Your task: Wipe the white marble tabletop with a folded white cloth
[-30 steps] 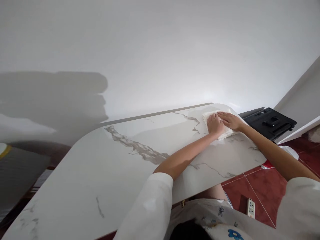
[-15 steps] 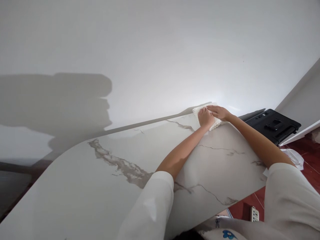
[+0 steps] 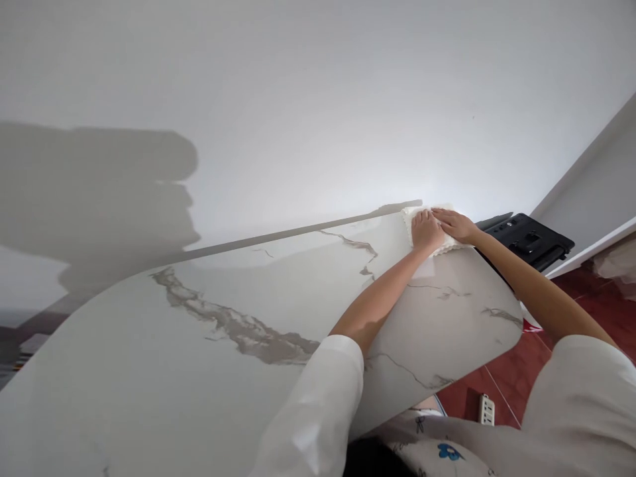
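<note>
So our left hand (image 3: 428,230) and right hand (image 3: 458,226) had the cloth (image 3: 450,245) pressed on the tabletop's (image 3: 278,278) far-right corner — fingers flat, close together — but we couldn't tell how much was wiped or left.

Smooth as you like, the counter (image 3: 189,358) shows a marble-look finish with a soft sheen, and on it sits a fluffy, textured cloth (image 3: 451,244) with a scalloped edge! Behind it, the wall (image 3: 318,106) is flat and matt; over on the right, there's a case (image 3: 529,244) in hard, dark plastic by the look of it, smooth floor tiles (image 3: 511,371) and a plastic power strip (image 3: 487,411), against sleeves (image 3: 318,404) of soft, matt fabric!
</note>
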`<action>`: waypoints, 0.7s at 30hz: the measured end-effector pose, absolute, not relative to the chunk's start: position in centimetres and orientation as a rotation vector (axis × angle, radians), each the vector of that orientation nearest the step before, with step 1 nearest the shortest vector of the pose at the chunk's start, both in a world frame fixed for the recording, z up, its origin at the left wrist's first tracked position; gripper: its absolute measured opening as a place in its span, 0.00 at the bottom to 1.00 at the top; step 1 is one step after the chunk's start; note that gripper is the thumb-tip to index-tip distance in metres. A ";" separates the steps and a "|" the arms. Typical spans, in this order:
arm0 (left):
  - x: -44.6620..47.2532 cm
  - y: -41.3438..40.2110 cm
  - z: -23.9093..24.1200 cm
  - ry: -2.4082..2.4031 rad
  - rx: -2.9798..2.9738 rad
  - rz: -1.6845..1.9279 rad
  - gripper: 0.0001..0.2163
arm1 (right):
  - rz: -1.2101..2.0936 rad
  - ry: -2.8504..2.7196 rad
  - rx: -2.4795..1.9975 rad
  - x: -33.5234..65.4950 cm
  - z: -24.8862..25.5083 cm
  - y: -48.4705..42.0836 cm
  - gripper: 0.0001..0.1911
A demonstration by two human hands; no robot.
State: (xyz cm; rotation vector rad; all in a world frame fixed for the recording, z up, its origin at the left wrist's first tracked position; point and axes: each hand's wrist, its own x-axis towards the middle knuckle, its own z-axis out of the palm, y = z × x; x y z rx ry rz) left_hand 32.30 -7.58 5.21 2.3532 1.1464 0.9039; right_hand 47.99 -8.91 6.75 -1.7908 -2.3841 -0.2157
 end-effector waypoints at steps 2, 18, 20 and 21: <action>32.5 -9.5 5.3 1.119 2.357 0.894 0.22 | -0.210 -2.377 -1.807 48.3 6.8 -11.1 0.28; 30.3 -24.5 5.1 0.838 2.253 0.831 0.25 | -0.307 -2.337 -1.927 46.8 6.3 -29.0 0.29; 29.2 -25.4 4.8 0.803 2.259 0.831 0.25 | -0.338 -2.330 -1.932 45.7 6.2 -30.1 0.29; 28.5 -25.8 4.6 0.790 2.264 0.830 0.25 | -0.353 -2.332 -1.930 45.1 6.1 -30.6 0.29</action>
